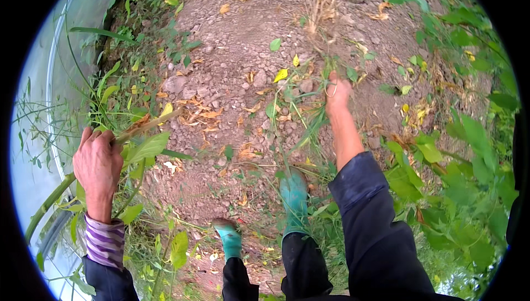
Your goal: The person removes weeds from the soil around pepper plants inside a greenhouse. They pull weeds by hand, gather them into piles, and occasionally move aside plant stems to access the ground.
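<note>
My left hand [98,160] is closed around a thick plant stalk [143,127] at the left; its brown end points up and right, and broad green leaves [150,148] hang beside it. At the right of centre, my right hand [338,93] grips a bunch of green weeds [316,125] low over the soil. The long thin blades trail down and left from the fingers. Just above this hand, a dry tan plant stem [318,7] stands out of the ground. Which roots, if any, are still in the soil cannot be told.
Cloddy brown soil [232,65] with dry leaves lies between the hands. Plastic sheeting [35,94] with a curved metal tube [50,77] borders the left side. Leafy plants [468,193] crowd the right. My green boots [295,201] stand below, among weeds.
</note>
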The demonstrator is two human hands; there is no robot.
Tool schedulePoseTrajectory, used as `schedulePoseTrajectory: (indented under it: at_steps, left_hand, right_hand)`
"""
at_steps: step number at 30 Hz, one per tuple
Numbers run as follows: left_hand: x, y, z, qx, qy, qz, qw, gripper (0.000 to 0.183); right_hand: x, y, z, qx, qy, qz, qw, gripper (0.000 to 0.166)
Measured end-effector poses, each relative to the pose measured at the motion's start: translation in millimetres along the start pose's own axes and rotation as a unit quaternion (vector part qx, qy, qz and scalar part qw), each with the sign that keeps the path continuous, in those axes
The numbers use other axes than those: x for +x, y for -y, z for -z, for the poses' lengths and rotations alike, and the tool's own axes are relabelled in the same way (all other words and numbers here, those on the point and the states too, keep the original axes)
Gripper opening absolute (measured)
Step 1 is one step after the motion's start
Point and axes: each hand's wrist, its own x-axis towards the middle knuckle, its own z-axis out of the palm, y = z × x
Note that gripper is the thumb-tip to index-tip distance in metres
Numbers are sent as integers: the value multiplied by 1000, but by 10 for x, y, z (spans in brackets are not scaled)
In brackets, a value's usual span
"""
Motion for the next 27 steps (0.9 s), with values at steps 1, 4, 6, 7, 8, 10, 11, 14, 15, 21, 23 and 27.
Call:
schedulePoseTrajectory:
  at_steps: [1, 4, 6, 7, 8, 10, 11, 14, 15, 21, 23, 27]
  left_hand:
    - [6, -51, 43, -2, -5, -2, 1000, 7]
    - [-29, -80, 73, -1, -12, -18, 1000, 6]
    - [-73, -57, 74, -1, -26, -25, 999, 5]
    - [-79, -65, 73, -2, -37, -28, 999, 5]
    - [-109, -39, 93, 2, -46, -27, 999, 4]
    - [-117, -32, -11, -6, -67, -48, 997, 3]
    - [-123, -36, 7, 0, -67, -51, 996, 3]
    - [-124, 13, -85, -1, -92, -76, 993, 4]
    - [-148, 26, -66, 11, -94, -77, 993, 5]
    - [-193, 17, -1, -9, -58, -57, 997, 5]
    - [-193, 3, 48, -7, -63, -57, 996, 5]
    - [-182, -3, -34, 13, -64, -63, 996, 5]
  right_hand:
    - [-173, 45, 69, -15, 15, 4, 1000, 37]
    - [-818, -211, 261, -323, -75, 212, 919, 34]
    - [-1165, -537, 740, -397, -3, 247, 884, 39]
    - [-1322, -681, 1030, -434, 48, 199, 878, 45]
    - [-1512, -806, 1392, -476, 63, 144, 865, 39]
    - [-1886, -1054, 2216, -571, 90, 32, 815, 28]
    - [-2041, -1196, 2678, -612, 98, -10, 785, 27]
    - [-2701, -1689, 4306, -722, 96, -125, 673, 23]
    - [-2983, -1567, 4570, -760, 170, -237, 582, 30]
    - [-3858, -967, 4578, -760, 135, -336, 540, 46]
    - [-3705, -634, 3968, -799, 154, -204, 544, 45]
    - [-2864, -267, 2580, -535, 185, 273, 778, 36]
